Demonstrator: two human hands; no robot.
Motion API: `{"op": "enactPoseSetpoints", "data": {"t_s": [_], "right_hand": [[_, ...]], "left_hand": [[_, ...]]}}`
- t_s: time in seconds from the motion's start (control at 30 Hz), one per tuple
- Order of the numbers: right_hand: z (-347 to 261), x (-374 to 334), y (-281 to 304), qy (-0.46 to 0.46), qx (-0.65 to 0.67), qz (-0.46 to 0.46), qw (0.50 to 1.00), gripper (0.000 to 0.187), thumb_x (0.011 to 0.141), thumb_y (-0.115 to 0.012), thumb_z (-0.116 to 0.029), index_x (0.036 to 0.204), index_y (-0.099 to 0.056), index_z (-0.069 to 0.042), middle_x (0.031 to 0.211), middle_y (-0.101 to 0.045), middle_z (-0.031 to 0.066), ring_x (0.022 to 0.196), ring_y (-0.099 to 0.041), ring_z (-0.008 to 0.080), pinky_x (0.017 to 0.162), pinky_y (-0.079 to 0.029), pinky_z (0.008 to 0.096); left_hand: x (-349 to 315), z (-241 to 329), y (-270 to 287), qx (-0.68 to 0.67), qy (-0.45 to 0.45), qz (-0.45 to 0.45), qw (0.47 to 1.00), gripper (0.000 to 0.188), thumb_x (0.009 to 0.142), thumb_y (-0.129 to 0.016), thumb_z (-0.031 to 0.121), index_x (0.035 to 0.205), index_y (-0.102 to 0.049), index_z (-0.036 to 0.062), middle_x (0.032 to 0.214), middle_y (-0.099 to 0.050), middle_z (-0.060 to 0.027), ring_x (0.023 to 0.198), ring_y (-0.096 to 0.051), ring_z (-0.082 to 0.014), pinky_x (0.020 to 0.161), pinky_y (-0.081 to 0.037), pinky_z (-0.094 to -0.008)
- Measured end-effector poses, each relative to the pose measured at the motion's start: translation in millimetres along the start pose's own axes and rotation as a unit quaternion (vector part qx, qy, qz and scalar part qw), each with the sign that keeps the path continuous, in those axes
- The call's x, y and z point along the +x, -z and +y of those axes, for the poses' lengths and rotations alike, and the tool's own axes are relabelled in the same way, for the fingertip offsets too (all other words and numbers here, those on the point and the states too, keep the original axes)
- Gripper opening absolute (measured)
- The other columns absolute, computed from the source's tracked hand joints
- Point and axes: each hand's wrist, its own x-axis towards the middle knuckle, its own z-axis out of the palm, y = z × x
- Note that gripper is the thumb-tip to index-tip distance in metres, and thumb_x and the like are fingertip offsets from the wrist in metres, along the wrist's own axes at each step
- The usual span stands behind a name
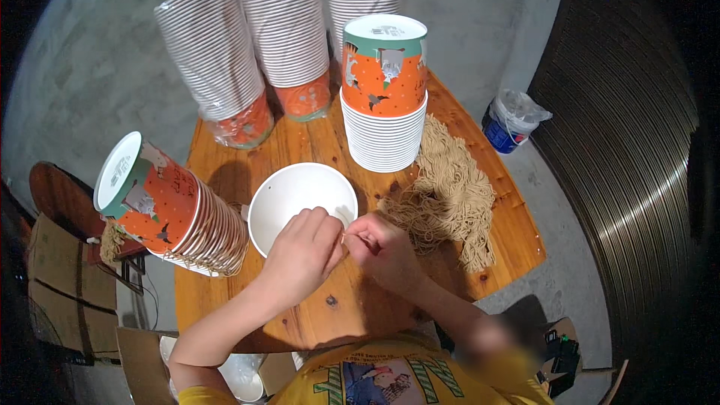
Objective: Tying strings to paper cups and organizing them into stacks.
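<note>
A white round paper bucket (289, 199) stands mouth up on the table before me, with a small hole high in its wall. My left hand (304, 247) is closed in a pinch over its near right rim. Fingertip to fingertip with it, my right hand (381, 249) pinches too. A tiny tan bit shows between them, too small to name. Beside my right hand lies a heap of tan cords (454, 187). To the left leans a nested stack of orange printed buckets (169, 206), with tan cords looped along its rims.
Behind the cords stands another upside-down bucket stack (384, 90). Plastic-wrapped bucket stacks (214, 52) line the table's far edge. The wooden table (330, 307) has a curved right edge. A blue and white pail (512, 124) stands on the floor; cardboard boxes (64, 285) are at left.
</note>
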Motion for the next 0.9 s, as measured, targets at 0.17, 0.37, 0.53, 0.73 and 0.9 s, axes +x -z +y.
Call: {"op": "enactPoseSetpoints", "data": {"t_s": [0.17, 0.37, 0.53, 0.73, 0.9], "right_hand": [[5, 0, -3, 0.005, 0.043, 0.019, 0.999, 0.010, 0.085, -0.060, -0.009, 0.089, -0.053, -0.003, 0.073, -0.057, 0.0053, 0.063, -0.054, 0.0100, 0.057, -0.045, 0.0267], [8, 0, -6, -0.003, 0.060, 0.025, 0.998, 0.008, 0.086, -0.059, -0.009, 0.087, -0.053, -0.003, 0.071, -0.057, 0.0044, 0.063, -0.053, 0.0079, 0.057, -0.044, 0.0251], [7, 1, -10, 0.013, 0.073, 0.045, 0.996, 0.006, 0.085, -0.060, -0.003, 0.085, -0.055, -0.003, 0.062, -0.043, -0.0065, 0.054, -0.037, 0.0006, 0.048, -0.031, 0.0195], [5, 1, -10, 0.023, 0.028, 0.057, 0.998, 0.007, 0.084, -0.062, -0.004, 0.084, -0.056, -0.003, 0.062, -0.044, -0.0040, 0.055, -0.038, 0.0032, 0.049, -0.035, 0.0217], [5, 0, -10, 0.029, 0.013, 0.054, 0.998, 0.007, 0.083, -0.062, -0.004, 0.085, -0.055, -0.003, 0.062, -0.045, -0.0038, 0.055, -0.038, 0.0032, 0.049, -0.035, 0.0216]], "left_hand": [[-1, 0, 3, -0.158, 0.110, -0.011, 0.981, 0.014, 0.085, -0.061, 0.005, 0.098, -0.054, 0.0018, 0.081, -0.056, -0.0112, 0.073, -0.056, -0.0234, 0.066, -0.046, -0.0311], [0, -10, 9, -0.287, 0.204, -0.127, 0.927, 0.015, 0.087, -0.057, 0.005, 0.102, -0.054, 0.0009, 0.069, -0.050, -0.0063, 0.062, -0.050, -0.0153, 0.061, -0.043, -0.0282], [1, -20, 3, -0.330, 0.210, -0.153, 0.907, 0.006, 0.089, -0.056, 0.007, 0.092, -0.055, 0.0025, 0.071, -0.050, -0.0067, 0.063, -0.049, -0.0149, 0.061, -0.042, -0.0289], [1, -11, 0, -0.112, 0.051, 0.007, 0.992, 0.007, 0.085, -0.058, 0.006, 0.089, -0.053, 0.0019, 0.077, -0.053, -0.0123, 0.067, -0.053, -0.0237, 0.064, -0.044, -0.0343], [2, -1, 5, -0.202, 0.181, -0.062, 0.961, 0.009, 0.084, -0.057, 0.004, 0.093, -0.055, 0.0022, 0.079, -0.053, -0.0096, 0.069, -0.053, -0.0190, 0.065, -0.045, -0.0311]]}}
